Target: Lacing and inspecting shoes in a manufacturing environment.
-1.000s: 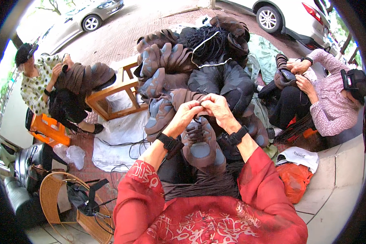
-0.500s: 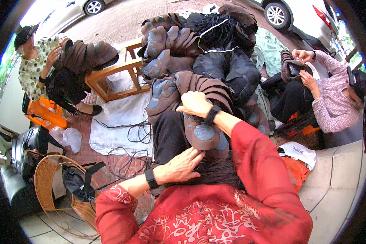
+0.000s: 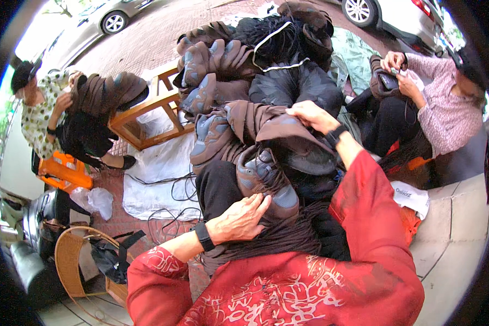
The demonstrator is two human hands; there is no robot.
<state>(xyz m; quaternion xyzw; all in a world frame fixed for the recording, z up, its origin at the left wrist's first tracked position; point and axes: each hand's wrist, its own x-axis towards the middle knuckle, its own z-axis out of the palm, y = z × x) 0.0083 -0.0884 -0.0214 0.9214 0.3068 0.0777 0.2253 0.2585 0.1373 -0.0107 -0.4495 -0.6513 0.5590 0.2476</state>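
Our right hand (image 3: 313,115) pinches the upper edge of a brown shoe top (image 3: 288,133), held up past the far edge of our lap (image 3: 216,187). Our left hand (image 3: 238,219) is low on the lap, palm down, fingers almost straight and close together. Its tips touch the toe of a blue-toed shoe top (image 3: 283,198), which rests on the lap.

We think the brown shoe top could slip, because we pinch just one edge. If it swings, it could bump the others beside it. The loose laces (image 3: 288,239) by the lap's near edge could snag our fingers, since so many lie in one heap.

A big pile of shoe tops (image 3: 201,64) sits past the lap, so we have little room to reach forward. To our left, a black cord (image 3: 187,189) curls over the right edge of a white sheet (image 3: 152,190) and might catch a foot. A wooden stool (image 3: 130,136) stands by the sheet's far edge. An orange bag (image 3: 412,224) lies to our right, near our sleeve (image 3: 358,195).
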